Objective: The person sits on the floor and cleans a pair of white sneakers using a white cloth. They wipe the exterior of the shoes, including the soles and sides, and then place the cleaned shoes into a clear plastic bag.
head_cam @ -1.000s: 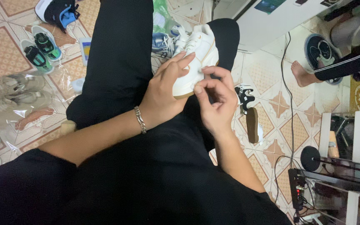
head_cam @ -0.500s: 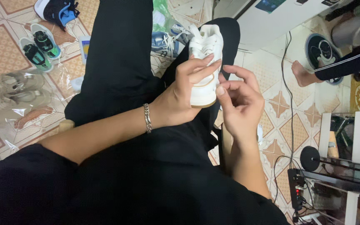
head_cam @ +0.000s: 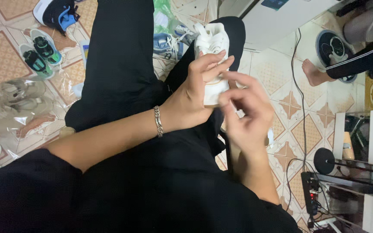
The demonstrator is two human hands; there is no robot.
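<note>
Centrally, a small white sneaker [head_cam: 212, 60] with white laces is held above the person's lap, over black trousers [head_cam: 121, 64]. Its upper is plain white with a faint tan line near the lower edge. The long axis runs nearly vertically in the view: the laced end points away from the person, toward the top of the view, and the other end points back toward the body.

The left hand [head_cam: 195, 97] wraps the sneaker from the left side, fingers pressed together and curled across its upper, thumb hidden behind. A silver chain bracelet [head_cam: 158, 121] sits on the left wrist, and the forearm runs diagonally from lower left.

The right hand [head_cam: 247, 112] is just beside the sneaker's near end, slightly blurred, fingers loosely bent and partly spread; whether the fingertips pinch anything cannot be told. Patterned floor tiles [head_cam: 281, 86] lie beneath.
</note>
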